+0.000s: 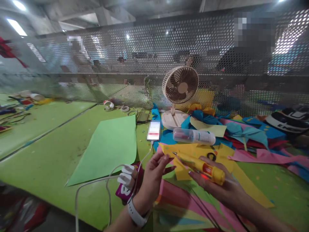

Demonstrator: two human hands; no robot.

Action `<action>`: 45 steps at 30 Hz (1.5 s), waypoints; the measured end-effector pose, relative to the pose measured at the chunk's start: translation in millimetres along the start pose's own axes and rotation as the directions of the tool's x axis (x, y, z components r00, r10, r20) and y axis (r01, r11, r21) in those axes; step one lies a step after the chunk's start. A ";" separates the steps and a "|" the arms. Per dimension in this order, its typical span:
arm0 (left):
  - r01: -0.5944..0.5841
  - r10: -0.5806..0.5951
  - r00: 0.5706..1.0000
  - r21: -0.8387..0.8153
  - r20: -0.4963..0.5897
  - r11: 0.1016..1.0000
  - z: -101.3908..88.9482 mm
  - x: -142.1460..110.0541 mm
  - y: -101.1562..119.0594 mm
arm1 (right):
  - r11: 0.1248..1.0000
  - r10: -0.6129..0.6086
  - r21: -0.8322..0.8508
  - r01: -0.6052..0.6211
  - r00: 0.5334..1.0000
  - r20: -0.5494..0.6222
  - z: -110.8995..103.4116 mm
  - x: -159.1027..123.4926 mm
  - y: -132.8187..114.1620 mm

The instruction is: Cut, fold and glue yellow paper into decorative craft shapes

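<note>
Gripping tapered yellow tool (202, 167), right fingers (198, 180) curled, perforated screen (120, 59).

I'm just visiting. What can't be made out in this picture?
All in the head view:
Phone: its screen is too blurred to read.
Left hand: whether it pinches something is too small to tell.
Yellow tool: its underside is partly hidden by the right hand.
People: what they are doing is veiled by the mesh.
White cable: cut off by the bottom edge.
</note>
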State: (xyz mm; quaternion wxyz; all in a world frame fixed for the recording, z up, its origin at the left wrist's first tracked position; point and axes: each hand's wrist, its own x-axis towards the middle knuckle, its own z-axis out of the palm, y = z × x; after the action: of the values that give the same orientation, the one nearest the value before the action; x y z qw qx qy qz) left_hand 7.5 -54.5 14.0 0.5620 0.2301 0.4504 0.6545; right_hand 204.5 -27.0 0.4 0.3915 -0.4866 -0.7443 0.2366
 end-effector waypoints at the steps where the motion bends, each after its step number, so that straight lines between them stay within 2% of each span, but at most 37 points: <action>1: -0.001 0.001 1.000 0.001 0.003 1.000 -0.2 0.0 -0.5 | 1.000 -0.017 -0.017 0.017 1.000 0.009 2.0 -0.2 2.0; 5: -0.007 0.005 0.999 0.052 0.047 0.999 0.8 -2.2 -0.6 | 0.988 -0.138 -0.057 0.140 0.989 0.046 3.7 1.2 15.2; 9: -0.022 0.020 0.999 0.063 0.036 0.998 2.3 -4.3 0.1 | 0.977 -0.185 -0.096 0.193 0.979 0.083 1.5 2.2 21.0; 17: -0.023 0.020 0.999 0.053 0.048 0.998 2.3 -4.1 -0.8 | 0.976 -0.189 -0.092 0.197 0.978 0.089 1.1 3.8 6.1; 21: -0.020 0.017 0.998 0.054 0.059 0.998 2.6 -4.2 -0.9 | 0.969 -0.194 -0.141 0.205 0.977 0.087 1.3 6.0 2.0; 29: -0.008 0.004 0.998 0.069 0.068 0.998 2.2 -4.4 -1.2 | 0.952 -0.242 -0.160 0.259 0.963 0.119 2.5 5.7 12.3; 35: -0.006 0.000 0.997 0.072 0.083 0.997 3.1 -4.5 0.0 | 0.968 -0.184 -0.157 0.194 0.980 0.076 2.6 3.5 16.2; 41: 0.002 -0.006 0.997 0.061 0.079 0.998 3.0 -4.2 -0.3 | 0.959 -0.193 -0.178 0.219 0.970 0.150 1.3 5.2 12.9; 45: 0.000 -0.005 0.996 0.062 0.085 0.998 2.9 -4.0 -0.6 | 0.951 -0.234 -0.176 0.253 0.964 0.123 2.7 3.8 18.1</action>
State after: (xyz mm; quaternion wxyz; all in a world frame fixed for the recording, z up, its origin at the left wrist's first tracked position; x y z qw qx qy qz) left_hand 11.2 -57.3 15.8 0.5740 0.2748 0.4464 0.6291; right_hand 211.2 -16.0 -13.1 0.3313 -0.4135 -0.8367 0.1385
